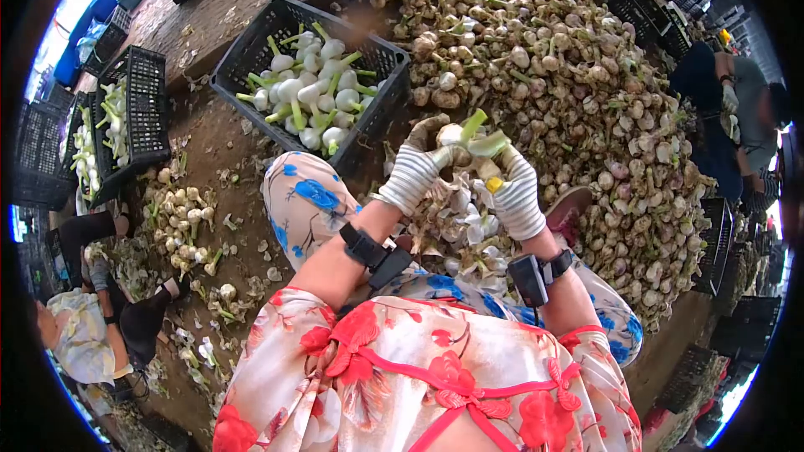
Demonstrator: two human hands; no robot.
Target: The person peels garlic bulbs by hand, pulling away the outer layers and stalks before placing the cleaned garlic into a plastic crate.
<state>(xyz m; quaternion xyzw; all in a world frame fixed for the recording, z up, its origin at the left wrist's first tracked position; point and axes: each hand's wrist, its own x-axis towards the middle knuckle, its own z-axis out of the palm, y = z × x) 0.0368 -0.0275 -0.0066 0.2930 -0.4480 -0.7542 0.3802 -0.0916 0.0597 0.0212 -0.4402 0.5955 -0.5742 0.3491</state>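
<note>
Both hands wear striped knit gloves and meet in front of the person's chest, above the lap. The left hand (414,172) has its grip closed on a garlic bulb (452,136), fingers curled over the top of it. The right hand (515,197) has its grip shut on the same bulb from the other side, at the cut green stalk (484,142). A small yellow thing (496,186), perhaps a knife handle, shows against the right palm; it is too small to tell for sure. Loose white peelings (461,222) lie heaped in the lap just under the hands. A black band (374,253) sits on each forearm.

A black crate (251,50) of cleaned white garlic with short green stalks stands just beyond the left knee. A large heap of unpeeled garlic (578,92) spreads over the ground ahead and to the right. Another person (92,326) sits at the far left among scraps, and one more (741,109) at the far right
</note>
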